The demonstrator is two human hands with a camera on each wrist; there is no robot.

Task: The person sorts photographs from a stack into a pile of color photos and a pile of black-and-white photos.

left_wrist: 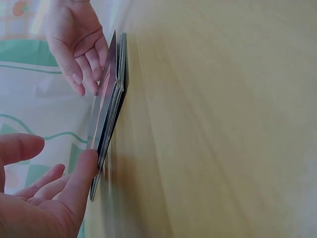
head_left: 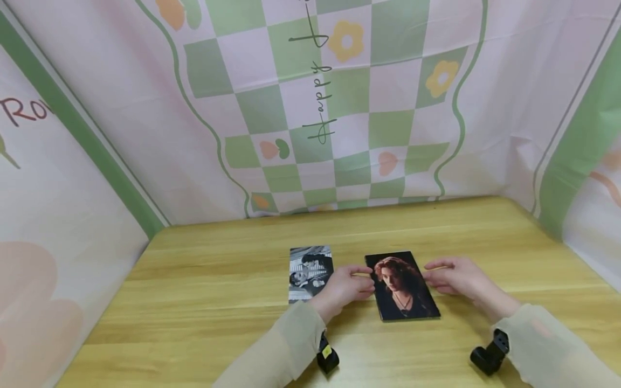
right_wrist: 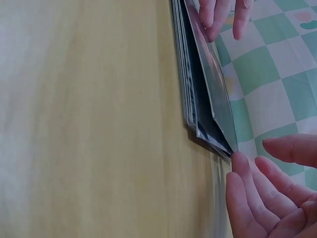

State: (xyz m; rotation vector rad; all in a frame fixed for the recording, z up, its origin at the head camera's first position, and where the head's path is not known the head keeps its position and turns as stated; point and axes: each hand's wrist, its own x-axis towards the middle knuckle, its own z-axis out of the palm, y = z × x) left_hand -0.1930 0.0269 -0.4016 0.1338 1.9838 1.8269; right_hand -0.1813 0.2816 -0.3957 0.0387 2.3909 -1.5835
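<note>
Card stack [head_left: 400, 291] flat on wooden table [head_left: 208, 318], between 4 and 5 o'clock of the head view's centre, a dark colour portrait facing up. Left hand [head_left: 345, 288] at the stack's 9 o'clock, a fingertip touching its side edge; fingers loosely extended, thumb apart, no grip. Right hand [head_left: 456, 277] at 3 o'clock, likewise wide and relaxed, fingertips at the opposite edge. Right wrist view: top card [right_wrist: 218, 89] slightly parted from those beneath. Black-and-white card [head_left: 305, 269] beyond left hand at 9 o'clock, partly hidden by it. Checked cloth [head_left: 339, 97] at 12 o'clock, behind table
</note>
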